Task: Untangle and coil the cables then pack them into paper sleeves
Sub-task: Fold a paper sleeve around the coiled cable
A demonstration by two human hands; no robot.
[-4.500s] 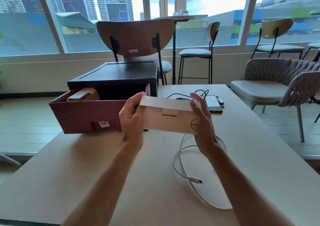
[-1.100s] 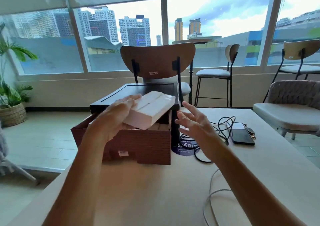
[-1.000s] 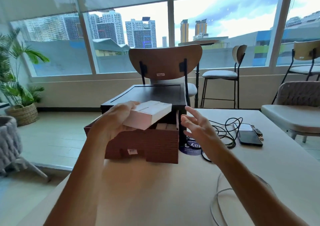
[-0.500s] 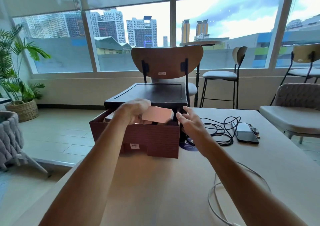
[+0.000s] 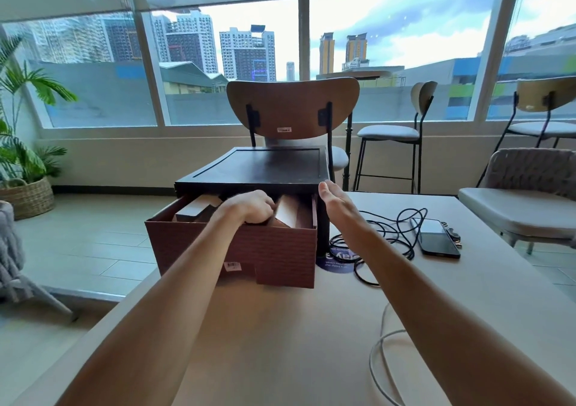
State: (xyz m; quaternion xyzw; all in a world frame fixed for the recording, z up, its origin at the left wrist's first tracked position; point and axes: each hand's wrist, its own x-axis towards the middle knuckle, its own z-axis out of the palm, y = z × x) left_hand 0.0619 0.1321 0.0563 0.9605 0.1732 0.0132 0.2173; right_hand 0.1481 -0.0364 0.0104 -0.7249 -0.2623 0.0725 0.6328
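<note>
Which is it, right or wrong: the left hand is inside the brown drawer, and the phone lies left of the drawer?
Wrong on one point: the head view shows the phone lying right of the drawer. The left hand is inside it.

The drawer point(image 5: 237, 246) stands at 12 o'clock, out of its box point(image 5: 265, 168) on the surface point(image 5: 280, 359), paper sleeves point(image 5: 288, 210) in it and my left hand point(image 5: 249, 207) among them. My right hand point(image 5: 335, 201) is by the box's right corner. Tangled cable point(image 5: 389, 231) at 1 o'clock, phone point(image 5: 438, 240) right of it, loose cable point(image 5: 378, 362) at 5 o'clock, chair point(image 5: 293, 106) behind the box
</note>
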